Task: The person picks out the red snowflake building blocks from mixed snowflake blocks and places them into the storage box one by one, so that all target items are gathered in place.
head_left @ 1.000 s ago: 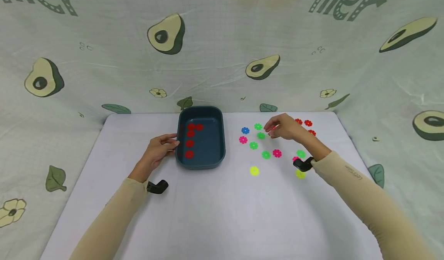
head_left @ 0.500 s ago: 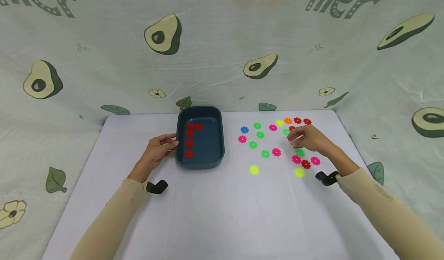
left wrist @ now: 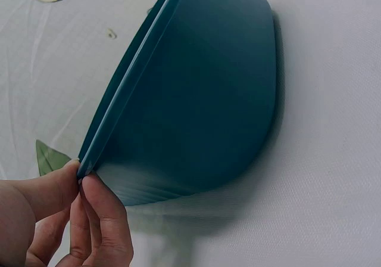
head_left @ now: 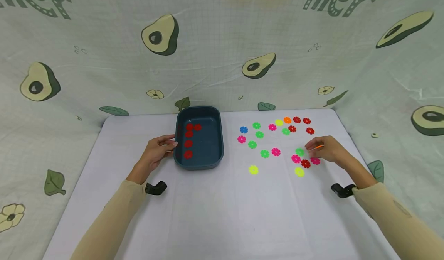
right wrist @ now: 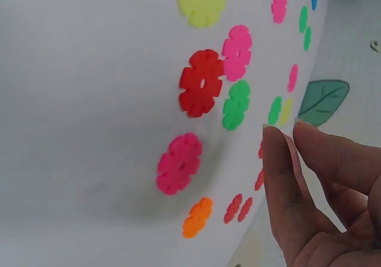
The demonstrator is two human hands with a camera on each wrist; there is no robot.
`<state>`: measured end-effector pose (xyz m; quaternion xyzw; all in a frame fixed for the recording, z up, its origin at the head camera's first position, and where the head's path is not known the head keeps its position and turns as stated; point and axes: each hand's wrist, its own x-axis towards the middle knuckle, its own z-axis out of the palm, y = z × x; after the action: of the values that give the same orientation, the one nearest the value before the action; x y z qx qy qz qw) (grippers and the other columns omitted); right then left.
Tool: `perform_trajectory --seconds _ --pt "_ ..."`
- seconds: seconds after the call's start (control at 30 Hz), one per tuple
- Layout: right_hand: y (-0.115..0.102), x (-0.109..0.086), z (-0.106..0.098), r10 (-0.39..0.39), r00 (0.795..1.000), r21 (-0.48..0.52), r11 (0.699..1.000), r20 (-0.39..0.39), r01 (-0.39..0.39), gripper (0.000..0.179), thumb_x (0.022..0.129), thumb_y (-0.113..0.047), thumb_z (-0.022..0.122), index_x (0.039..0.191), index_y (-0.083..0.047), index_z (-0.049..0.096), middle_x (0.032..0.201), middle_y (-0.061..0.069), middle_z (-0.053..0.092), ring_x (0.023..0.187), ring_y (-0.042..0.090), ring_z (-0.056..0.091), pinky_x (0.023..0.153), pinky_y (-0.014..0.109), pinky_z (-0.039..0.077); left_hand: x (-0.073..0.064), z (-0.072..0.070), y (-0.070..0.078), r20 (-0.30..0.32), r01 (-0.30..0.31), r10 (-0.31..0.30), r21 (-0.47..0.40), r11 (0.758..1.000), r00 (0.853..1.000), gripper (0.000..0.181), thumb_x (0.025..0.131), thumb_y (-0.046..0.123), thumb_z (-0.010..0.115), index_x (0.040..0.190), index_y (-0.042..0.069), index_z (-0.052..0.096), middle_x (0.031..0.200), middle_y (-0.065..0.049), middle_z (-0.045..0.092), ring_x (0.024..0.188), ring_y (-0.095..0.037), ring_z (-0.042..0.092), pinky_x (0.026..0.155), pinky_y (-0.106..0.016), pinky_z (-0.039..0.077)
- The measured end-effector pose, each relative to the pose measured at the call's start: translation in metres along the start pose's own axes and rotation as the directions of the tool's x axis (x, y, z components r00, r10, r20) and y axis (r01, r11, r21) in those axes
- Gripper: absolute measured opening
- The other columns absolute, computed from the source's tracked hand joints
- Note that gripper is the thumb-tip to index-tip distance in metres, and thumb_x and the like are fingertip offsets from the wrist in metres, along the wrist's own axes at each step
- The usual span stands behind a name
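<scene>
My left hand (head_left: 157,152) pinches the rim of a dark blue, rounded rectangular tray (head_left: 209,150) between thumb and fingers. The left wrist view shows the tray's outer wall (left wrist: 202,94) close up. Several red notched plastic discs lie inside, one a red disc (head_left: 188,154) near its front. Over the right group of discs hovers my right hand (head_left: 327,150), fingers bent, with a gap between thumb and index fingertips and nothing between them. Beneath or beside it are a pink disc (right wrist: 180,164), a red disc (right wrist: 201,83), a green disc (right wrist: 236,105) and an orange disc (right wrist: 197,217).
More flower-edged discs are scattered on the white table (head_left: 222,213): a blue disc (head_left: 244,130), a yellow disc (head_left: 253,169), several green and pink ones. Red discs (head_left: 306,120) lie at the back right. A curtain (head_left: 208,40) with avocado prints stands behind the table.
My right hand has moved right and toward me, from above the green discs to near the pink and orange discs, uncovering those farther back. My left hand stays on the tray rim.
</scene>
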<state>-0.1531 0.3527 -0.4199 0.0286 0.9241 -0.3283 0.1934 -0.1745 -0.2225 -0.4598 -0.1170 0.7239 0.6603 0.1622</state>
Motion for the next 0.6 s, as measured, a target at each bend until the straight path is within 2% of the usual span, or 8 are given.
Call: perform_trajectory --seconds 0.13,0.3,0.4,0.6 --pt "0.010 -0.002 0.003 0.010 1.000 0.005 1.000 0.009 -0.010 0.032 0.098 -0.005 0.073 0.125 0.010 0.067 0.118 0.026 0.068 0.097 0.028 0.065 0.084 0.039 0.061 -0.001 -0.001 0.000 -0.003 0.003 -0.003 -0.003 1.000 1.000 0.057 0.104 0.006 0.067 0.157 -0.003 0.045 0.110 0.000 0.060 0.084 -0.002 0.064 0.077 -0.018 0.058" --pt "0.020 -0.003 0.011 -0.008 1.000 0.012 1.000 0.017 0.008 0.030 0.095 -0.002 0.075 0.121 0.011 0.068 0.112 0.023 0.070 0.097 0.029 0.067 0.076 0.029 0.059 -0.001 -0.001 -0.001 -0.005 0.002 -0.002 -0.012 1.000 1.000 0.057 0.104 0.005 0.067 0.157 -0.003 0.046 0.109 0.001 0.060 0.083 -0.001 0.064 0.076 -0.018 0.058" --pt "0.023 -0.004 0.017 -0.023 1.000 -0.011 1.000 -0.011 0.023 0.030 0.093 -0.001 0.078 0.119 0.012 0.069 0.108 0.021 0.071 0.095 0.029 0.068 0.072 0.025 0.057 -0.001 0.000 -0.001 -0.003 0.001 -0.001 -0.012 1.000 1.000 0.057 0.104 0.005 0.067 0.157 -0.003 0.046 0.108 0.001 0.060 0.084 -0.001 0.064 0.076 -0.018 0.058" --pt "0.026 -0.005 0.029 -0.036 0.996 -0.049 0.998 -0.081 0.032 0.030 0.089 0.000 0.082 0.114 0.012 0.070 0.101 0.022 0.069 0.090 0.032 0.068 0.069 0.027 0.057 -0.001 0.001 0.000 -0.006 0.005 -0.005 -0.001 1.000 1.000 0.057 0.104 0.005 0.067 0.157 -0.003 0.046 0.110 0.000 0.060 0.085 -0.001 0.064 0.078 -0.019 0.058"
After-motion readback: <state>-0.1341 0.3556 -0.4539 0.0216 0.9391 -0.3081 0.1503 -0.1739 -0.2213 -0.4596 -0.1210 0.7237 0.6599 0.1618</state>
